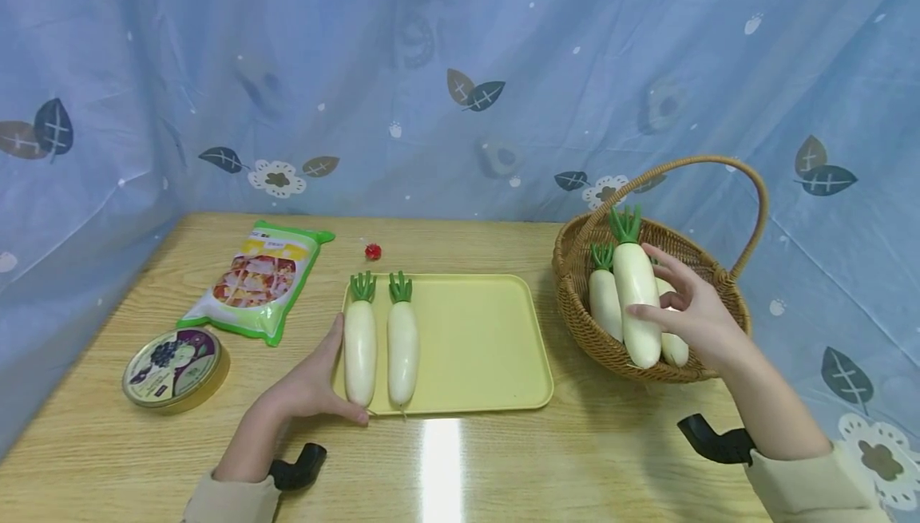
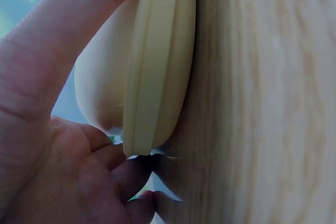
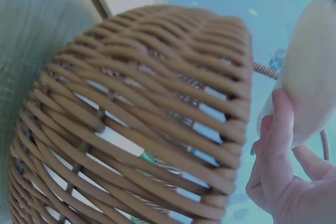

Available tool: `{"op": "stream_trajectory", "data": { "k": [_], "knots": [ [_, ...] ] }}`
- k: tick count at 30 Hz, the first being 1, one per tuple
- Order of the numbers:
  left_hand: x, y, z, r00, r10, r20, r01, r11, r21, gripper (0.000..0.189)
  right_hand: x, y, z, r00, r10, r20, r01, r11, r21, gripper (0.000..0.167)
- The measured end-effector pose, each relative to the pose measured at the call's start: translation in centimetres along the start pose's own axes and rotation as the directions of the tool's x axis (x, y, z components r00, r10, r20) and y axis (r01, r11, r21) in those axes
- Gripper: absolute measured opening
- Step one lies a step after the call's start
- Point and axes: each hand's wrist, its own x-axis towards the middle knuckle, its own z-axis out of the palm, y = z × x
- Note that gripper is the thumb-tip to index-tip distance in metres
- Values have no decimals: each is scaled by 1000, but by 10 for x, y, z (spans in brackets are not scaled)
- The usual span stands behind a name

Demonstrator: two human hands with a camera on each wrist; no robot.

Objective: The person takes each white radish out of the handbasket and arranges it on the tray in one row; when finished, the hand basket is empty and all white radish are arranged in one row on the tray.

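Note:
My right hand (image 1: pixel 686 307) holds a white radish (image 1: pixel 636 291) with a green top over the wicker basket (image 1: pixel 575 323), thumb on one side and fingers on the other. In the right wrist view, the held radish (image 3: pixel 315 72) is beside the basket's woven wall (image 3: pixel 136 98). More white radishes (image 1: pixel 605 299) lie in the basket beneath it. My left hand (image 1: pixel 316 383) holds the near left corner of a yellow tray (image 1: pixel 474 347), thumb along the front edge, fingers along the left side. Two radishes (image 1: pixel 402 351) lie side by side on the tray's left part.
A green-edged food packet (image 1: pixel 262 279) lies at the back left. In front of it sits a round tin (image 1: pixel 175 367). A small red object (image 1: pixel 372 251) is behind the tray. The basket's tall handle (image 1: pixel 755 188) arches up, with a blue patterned curtain (image 1: pixel 431 148) behind.

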Motion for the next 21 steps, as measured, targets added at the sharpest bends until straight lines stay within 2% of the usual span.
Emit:
{"op": "stream_trajectory", "data": {
  "k": [11, 21],
  "knots": [
    [-1, 1, -1, 1000, 8, -1, -8, 1000, -21, 147, -20, 2, 13, 996, -85, 12, 84, 994, 75, 81],
    [0, 1, 0, 1000, -4, 3, 4, 1000, -2, 147, -37, 3, 29, 992, -122, 3, 122, 991, 56, 83]
  ]
}}
